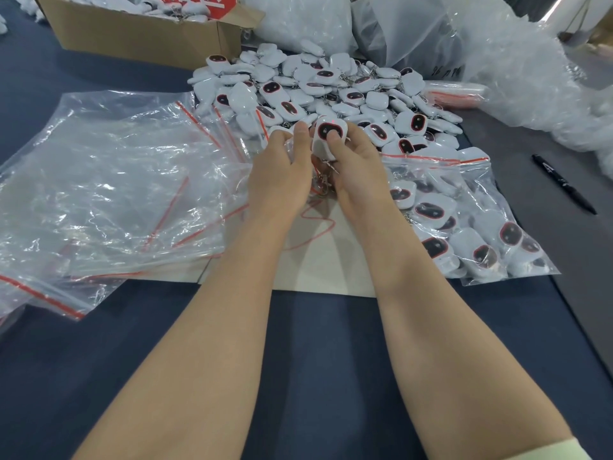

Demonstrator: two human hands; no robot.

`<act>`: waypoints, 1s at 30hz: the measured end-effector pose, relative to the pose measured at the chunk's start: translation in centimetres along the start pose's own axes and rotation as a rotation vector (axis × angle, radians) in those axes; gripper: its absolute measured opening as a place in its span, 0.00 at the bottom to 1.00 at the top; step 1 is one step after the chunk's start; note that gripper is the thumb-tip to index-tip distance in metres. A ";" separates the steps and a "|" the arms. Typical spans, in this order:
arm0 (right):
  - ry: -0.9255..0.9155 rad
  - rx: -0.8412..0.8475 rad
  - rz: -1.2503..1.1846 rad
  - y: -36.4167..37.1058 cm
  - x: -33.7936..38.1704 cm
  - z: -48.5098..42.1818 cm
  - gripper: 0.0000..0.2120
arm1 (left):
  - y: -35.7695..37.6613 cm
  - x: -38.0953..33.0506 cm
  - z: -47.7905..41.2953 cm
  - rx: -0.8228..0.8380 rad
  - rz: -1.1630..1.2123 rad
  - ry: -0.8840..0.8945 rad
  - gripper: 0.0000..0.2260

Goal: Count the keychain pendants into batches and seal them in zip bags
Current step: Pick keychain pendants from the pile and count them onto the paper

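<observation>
A heap of white keychain pendants point(318, 91) with dark red-rimmed oval faces lies at the middle back of the table. My right hand point(356, 171) holds one pendant point(328, 134) at the heap's near edge, thumb pressed on its dark face, metal chains hanging below. My left hand point(282, 174) sits close beside it, fingers curled round several white pendants that are mostly hidden. A filled zip bag point(464, 224) of pendants lies to the right. A pile of empty clear zip bags point(109, 190) with red seal strips lies to the left.
A cardboard box point(139, 34) with more pendants stands at the back left. Crumpled plastic bags point(517, 71) fill the back right. A black marker point(564, 184) lies at the right. A white sheet point(318, 263) sits under my wrists on the dark blue table point(315, 360).
</observation>
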State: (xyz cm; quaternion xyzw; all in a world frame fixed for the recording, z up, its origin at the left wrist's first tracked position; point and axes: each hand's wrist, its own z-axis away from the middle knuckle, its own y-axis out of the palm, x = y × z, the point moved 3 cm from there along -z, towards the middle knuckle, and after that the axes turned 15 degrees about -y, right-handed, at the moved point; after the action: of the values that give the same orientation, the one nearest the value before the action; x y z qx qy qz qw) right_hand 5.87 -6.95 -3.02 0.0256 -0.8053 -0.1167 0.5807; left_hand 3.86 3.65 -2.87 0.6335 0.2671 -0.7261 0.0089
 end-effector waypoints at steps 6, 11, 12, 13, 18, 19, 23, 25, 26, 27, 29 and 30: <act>0.005 -0.009 0.036 -0.1 0.0 0.1 0.08 | 0.0 0.0 0.1 0.005 0.004 -0.005 0.20; -0.028 0.006 0.146 -0.1 -0.3 0.0 0.15 | -0.1 -0.2 0.3 0.016 0.007 -0.014 0.21; -0.034 0.012 0.155 0.0 -0.3 0.0 0.16 | -0.1 -0.2 0.3 0.016 0.008 -0.013 0.21; -0.036 0.012 0.155 0.0 -0.4 0.0 0.16 | -0.1 -0.2 0.4 0.014 0.008 -0.012 0.21; -0.005 -0.043 0.089 -0.1 -0.6 -0.1 0.15 | -0.2 -0.2 0.4 0.010 0.012 -0.013 0.20; 0.013 -0.068 0.073 -0.1 -0.6 -0.2 0.16 | -0.3 -0.3 0.4 0.013 0.020 -0.012 0.19; 0.068 -0.182 0.062 -0.3 -0.7 -0.3 0.17 | -0.6 -0.6 0.4 0.088 0.070 -0.019 0.14; 0.084 -0.209 0.043 -0.4 -0.7 -0.3 0.18 | -0.8 -0.9 0.3 0.205 0.163 -0.058 0.15; 0.089 -0.224 0.033 -0.4 -0.7 -0.3 0.19 | -0.9 -1.1 0.2 0.267 0.244 -0.095 0.18; 0.094 -0.240 0.018 -0.5 -0.6 -0.3 0.19 | -1.1 -1.3 0.0 0.304 0.323 -0.140 0.22; 0.110 -0.256 -0.032 -0.7 -0.4 -0.2 0.17 | -2.0 -1.5 -0.6 0.264 0.482 -0.224 0.25; 0.117 -0.255 -0.061 -0.7 -0.4 -0.2 0.17 | -2.5 -1.6 -0.9 0.212 0.546 -0.253 0.24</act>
State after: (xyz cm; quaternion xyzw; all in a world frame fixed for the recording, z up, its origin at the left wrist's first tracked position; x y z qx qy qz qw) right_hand 6.14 -7.62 -3.47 -0.0171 -0.7477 -0.2338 0.6213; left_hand 4.10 5.59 -0.52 0.5841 0.0070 -0.7935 0.1706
